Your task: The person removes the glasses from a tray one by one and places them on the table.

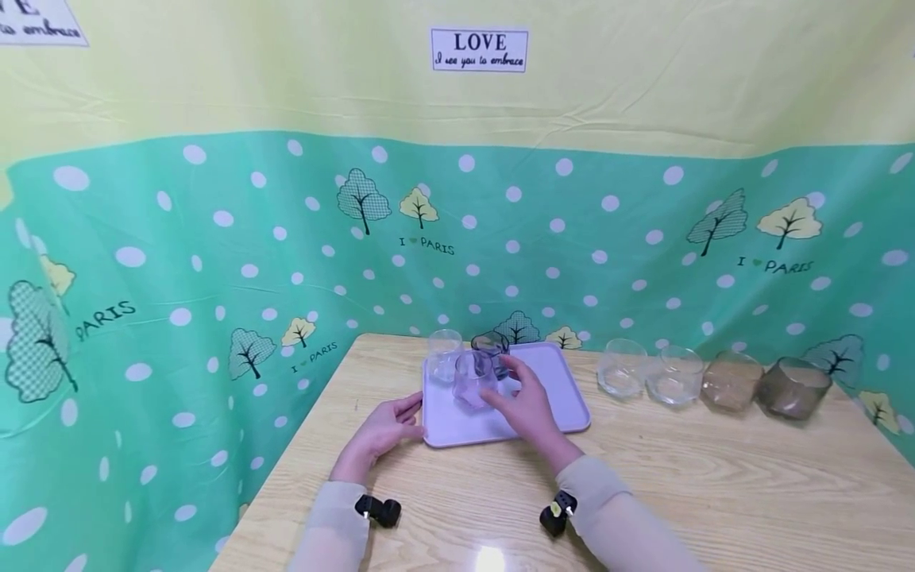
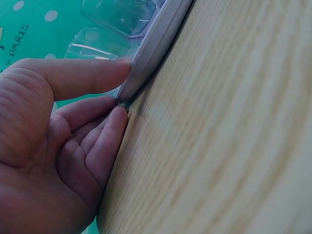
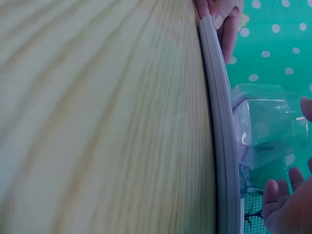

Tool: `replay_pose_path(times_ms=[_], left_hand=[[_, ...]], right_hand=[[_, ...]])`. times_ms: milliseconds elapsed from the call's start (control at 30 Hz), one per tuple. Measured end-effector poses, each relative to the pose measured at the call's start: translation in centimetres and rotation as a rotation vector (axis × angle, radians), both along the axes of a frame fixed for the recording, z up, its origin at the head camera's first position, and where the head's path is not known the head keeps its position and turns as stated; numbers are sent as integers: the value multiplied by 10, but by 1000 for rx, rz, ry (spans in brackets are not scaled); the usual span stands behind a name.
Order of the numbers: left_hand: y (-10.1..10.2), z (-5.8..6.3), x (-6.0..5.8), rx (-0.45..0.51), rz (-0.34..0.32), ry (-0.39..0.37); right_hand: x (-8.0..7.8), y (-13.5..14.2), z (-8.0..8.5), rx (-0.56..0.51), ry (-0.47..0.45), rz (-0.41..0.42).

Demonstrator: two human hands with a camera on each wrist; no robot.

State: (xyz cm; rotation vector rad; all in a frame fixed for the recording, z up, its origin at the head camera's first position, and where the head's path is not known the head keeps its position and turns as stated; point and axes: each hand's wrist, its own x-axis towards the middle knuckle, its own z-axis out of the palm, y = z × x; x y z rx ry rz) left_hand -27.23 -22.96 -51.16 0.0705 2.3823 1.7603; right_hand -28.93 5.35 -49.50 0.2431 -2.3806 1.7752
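Note:
A lilac tray (image 1: 457,429) lies on the wooden table with three glasses on it. The clear glass (image 1: 445,361) stands at the back left, the dark grey glass (image 1: 490,343) behind, and a purple-tinted glass (image 1: 472,385) in front of them. My left hand (image 1: 386,429) grips the tray's left edge near its front corner, thumb (image 2: 97,78) against the rim and fingers curled by the corner. Around the purple-tinted glass my right hand (image 1: 525,401) has its thumb and fingers spread; the right wrist view shows a gap between fingers (image 3: 282,192) and glass.
Right of the tray several glasses stand in a row: two clear glasses (image 1: 622,373), an amber-brown glass (image 1: 731,385) and a dark brown glass (image 1: 793,391). A patterned green and yellow curtain (image 1: 500,199) hangs behind the table (image 1: 686,485).

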Motion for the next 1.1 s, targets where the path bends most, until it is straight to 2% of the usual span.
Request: replay_pose_path(times_ms=[200, 667, 1100], left_hand=[[2, 1, 1, 6, -3, -4], [2, 3, 4, -5, 4, 3], [2, 4, 3, 39, -16, 12]], right_hand=[[-2, -9, -2, -2, 19, -11], [-5, -26, -7, 27, -18, -69], [-8, -35, -8, 38, -7, -117]])
